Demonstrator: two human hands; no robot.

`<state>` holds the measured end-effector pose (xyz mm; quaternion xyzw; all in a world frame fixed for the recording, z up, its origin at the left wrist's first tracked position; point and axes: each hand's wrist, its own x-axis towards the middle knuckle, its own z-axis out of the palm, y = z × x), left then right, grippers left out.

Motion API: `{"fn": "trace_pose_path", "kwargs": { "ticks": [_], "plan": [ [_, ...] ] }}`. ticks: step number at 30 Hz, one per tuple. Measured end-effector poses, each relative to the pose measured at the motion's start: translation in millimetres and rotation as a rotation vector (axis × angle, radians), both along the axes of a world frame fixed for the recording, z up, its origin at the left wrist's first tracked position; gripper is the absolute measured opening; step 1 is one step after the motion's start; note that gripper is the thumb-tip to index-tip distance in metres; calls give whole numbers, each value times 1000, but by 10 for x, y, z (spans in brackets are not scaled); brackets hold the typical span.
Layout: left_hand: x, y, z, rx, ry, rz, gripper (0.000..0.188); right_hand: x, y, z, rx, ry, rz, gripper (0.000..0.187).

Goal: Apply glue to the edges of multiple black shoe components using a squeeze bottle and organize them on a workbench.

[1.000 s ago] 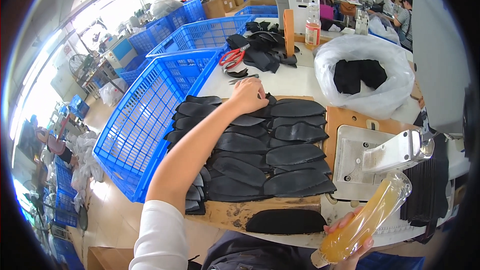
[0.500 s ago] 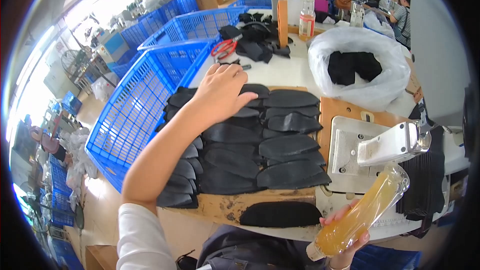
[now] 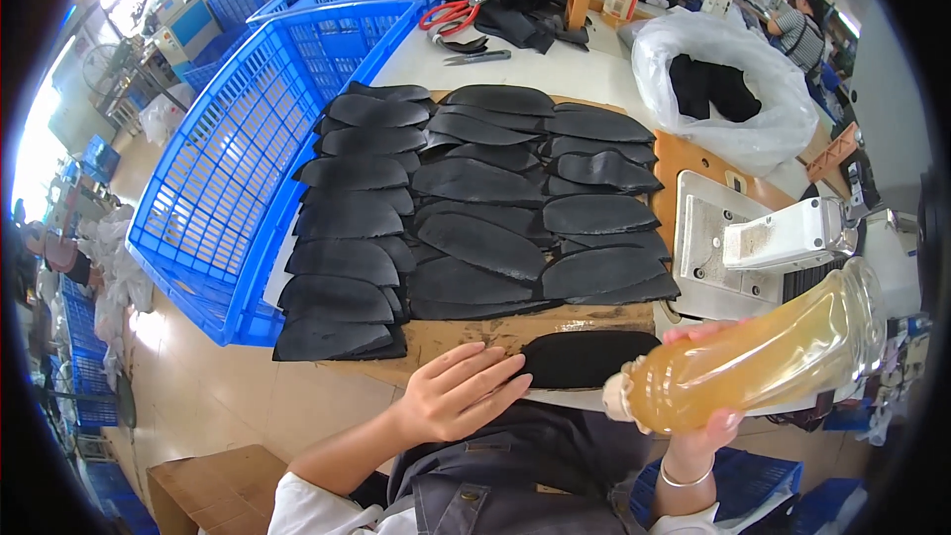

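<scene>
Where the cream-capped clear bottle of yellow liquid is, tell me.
In the head view, the bottle is at lower right, held in the right hand, its cap near the flat black oval pad.

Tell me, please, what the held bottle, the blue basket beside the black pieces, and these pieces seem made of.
Bottle: probably clear glossy plastic, though glass is possible; bright highlights, and yellowish liquid shows through.
Blue basket: likely rigid moulded plastic, slightly shiny; even colour, openwork walls.
Black pieces: perhaps leather or rubber, satin; thin edges, soft sheen.
</scene>
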<state>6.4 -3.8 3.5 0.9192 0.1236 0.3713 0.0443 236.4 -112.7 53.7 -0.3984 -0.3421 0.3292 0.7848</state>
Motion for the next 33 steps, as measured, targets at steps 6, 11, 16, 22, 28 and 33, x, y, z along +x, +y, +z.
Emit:
{"fn": "trace_pose_path", "kwargs": {
  "ticks": [6,11,16,22,28,33],
  "plan": [
    [6,-3,-134,37,-197,26,18,-348,390,149,97,-645,92,80],
    [-26,4,-225,31,-208,26,21,-498,485,272,-43,-751,188,74],
    [-27,0,-249,21,-221,35,21,-475,491,246,-165,-1089,292,71],
    [1,9,-250,11,-219,23,19,-306,419,195,-190,-1089,-43,73],
    [21,32,-193,17,-249,23,14,99,60,48,-236,-1155,-308,70],
    [27,20,-174,18,-245,32,13,259,-196,59,-198,-1054,-552,75]
  ]
}}
